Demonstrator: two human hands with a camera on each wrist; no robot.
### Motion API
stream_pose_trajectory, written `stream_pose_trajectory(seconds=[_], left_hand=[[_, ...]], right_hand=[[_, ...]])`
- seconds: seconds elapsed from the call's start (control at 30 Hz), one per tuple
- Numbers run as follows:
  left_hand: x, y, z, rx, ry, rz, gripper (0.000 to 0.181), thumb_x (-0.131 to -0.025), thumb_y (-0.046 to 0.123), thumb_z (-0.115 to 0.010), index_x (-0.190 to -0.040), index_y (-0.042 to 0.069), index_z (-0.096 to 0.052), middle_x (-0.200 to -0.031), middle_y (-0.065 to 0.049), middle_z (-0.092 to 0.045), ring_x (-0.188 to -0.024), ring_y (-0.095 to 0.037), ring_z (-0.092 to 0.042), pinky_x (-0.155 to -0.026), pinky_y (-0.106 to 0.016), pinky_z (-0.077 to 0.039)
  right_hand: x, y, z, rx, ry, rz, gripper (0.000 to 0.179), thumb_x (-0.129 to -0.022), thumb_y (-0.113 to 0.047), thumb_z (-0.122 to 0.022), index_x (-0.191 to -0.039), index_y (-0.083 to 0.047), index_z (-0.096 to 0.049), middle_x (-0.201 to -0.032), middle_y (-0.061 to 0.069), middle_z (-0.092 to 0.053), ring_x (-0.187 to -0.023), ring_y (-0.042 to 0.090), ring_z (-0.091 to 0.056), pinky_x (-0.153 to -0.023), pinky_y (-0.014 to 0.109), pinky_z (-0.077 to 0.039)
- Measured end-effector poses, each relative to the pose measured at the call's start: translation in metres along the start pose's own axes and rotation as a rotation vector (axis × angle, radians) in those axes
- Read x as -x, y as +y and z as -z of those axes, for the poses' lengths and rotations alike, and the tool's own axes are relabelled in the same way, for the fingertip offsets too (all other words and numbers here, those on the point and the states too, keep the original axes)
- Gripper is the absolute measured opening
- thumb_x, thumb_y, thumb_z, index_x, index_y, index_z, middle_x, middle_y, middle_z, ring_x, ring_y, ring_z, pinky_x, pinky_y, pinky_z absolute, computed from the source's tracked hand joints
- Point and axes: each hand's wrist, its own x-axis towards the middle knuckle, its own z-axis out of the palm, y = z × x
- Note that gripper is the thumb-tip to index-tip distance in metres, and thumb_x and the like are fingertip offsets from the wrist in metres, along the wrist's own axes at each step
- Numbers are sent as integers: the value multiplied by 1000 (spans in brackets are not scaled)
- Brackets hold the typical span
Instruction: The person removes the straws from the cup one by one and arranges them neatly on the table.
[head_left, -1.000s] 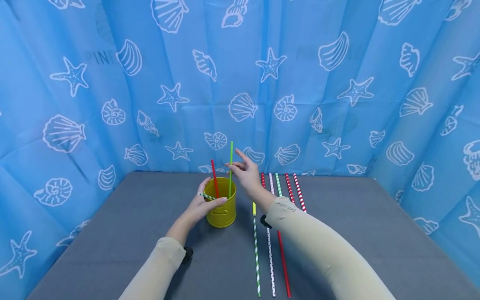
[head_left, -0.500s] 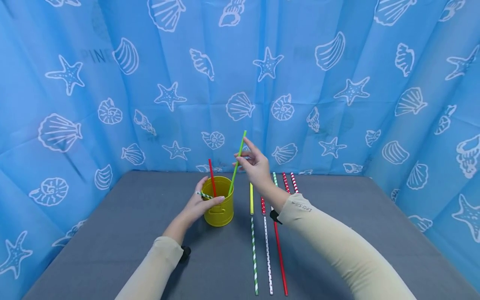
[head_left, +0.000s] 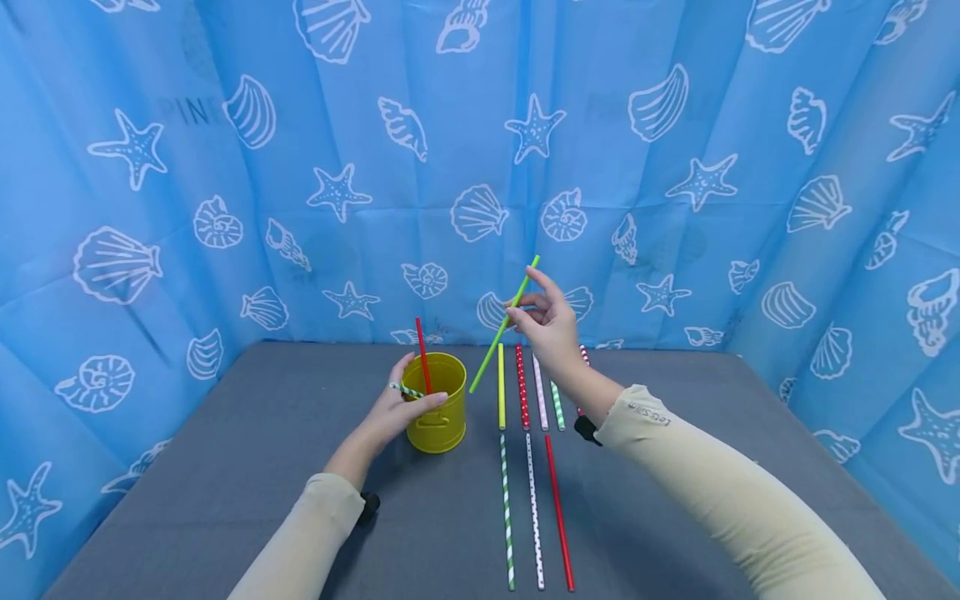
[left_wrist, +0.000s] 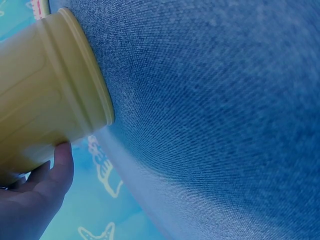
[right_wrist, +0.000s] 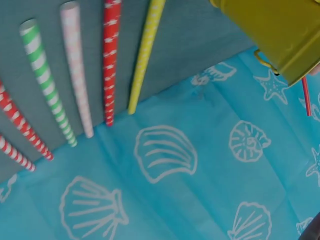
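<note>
A yellow bucket [head_left: 437,433] stands upright on the table, with my left hand [head_left: 392,412] gripping its left side, thumb across the front near the rim. In the left wrist view, fingers [left_wrist: 62,162] press against the bucket's wall. A plain red straw [head_left: 423,354] leans inside the bucket, and a green-and-white striped straw [head_left: 406,389] pokes out over the rim beside my left hand. Right of the bucket, my right hand [head_left: 551,325] pinches a bright green straw [head_left: 501,333] near its upper part. That straw slants, its lower end in the air just outside the rim.
Right of the bucket lies a back row of paper straws: yellow [head_left: 502,387], starred red [head_left: 522,387], pink [right_wrist: 77,70], green-striped [right_wrist: 47,82] and red-and-white ones [right_wrist: 25,122]. In front lie a green-striped straw [head_left: 507,508], a dotted white one [head_left: 534,508] and a red one [head_left: 558,508]. A blue curtain [head_left: 540,150] hangs behind.
My right hand has lifted the bright green straw out of the bucket and carried it to the right, tilting it. My left hand keeps its grip on the bucket.
</note>
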Motion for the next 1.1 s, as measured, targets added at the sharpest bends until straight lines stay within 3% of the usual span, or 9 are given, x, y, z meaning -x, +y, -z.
stream_pose_trajectory(seconds=[0.3,0.63,0.87,1.1], left_hand=[[0,-2,1,14,-5,13,91,-88,34,-70,-154,26,-8,-156,-18,-17,-142,-38,-19,-111,-62,-20],[1,1,1,3,-13,28,91,-89,35,-69,-154,26,-7,-156,-18,-17,-142,-39,-18,-110,-63,-20],[0,1,2,10,-17,30,91,-89,35,-69,-154,26,-7,-156,-18,-16,-142,-39,-17,-111,-63,-19],[-1,1,1,9,-16,28,91,-89,35,-69,-154,26,-7,-157,-18,-15,-142,-39,-17,-110,-63,-19]], right_hand=[[16,-2,30,102,-98,-28,61,-90,10,-61,-145,-3,-38,-98,27,-63,-79,8,-64,-77,26,-55],[35,6,54,248,-275,-116,64,-90,5,-64,-147,-2,-37,-95,21,-67,-83,10,-63,-75,21,-52],[45,10,65,290,-290,-149,63,-89,3,-67,-145,0,-38,-94,18,-68,-82,12,-62,-70,23,-50],[60,21,75,307,-372,-206,65,-87,2,-68,-144,2,-38,-90,13,-68,-72,19,-58,-61,28,-48]])
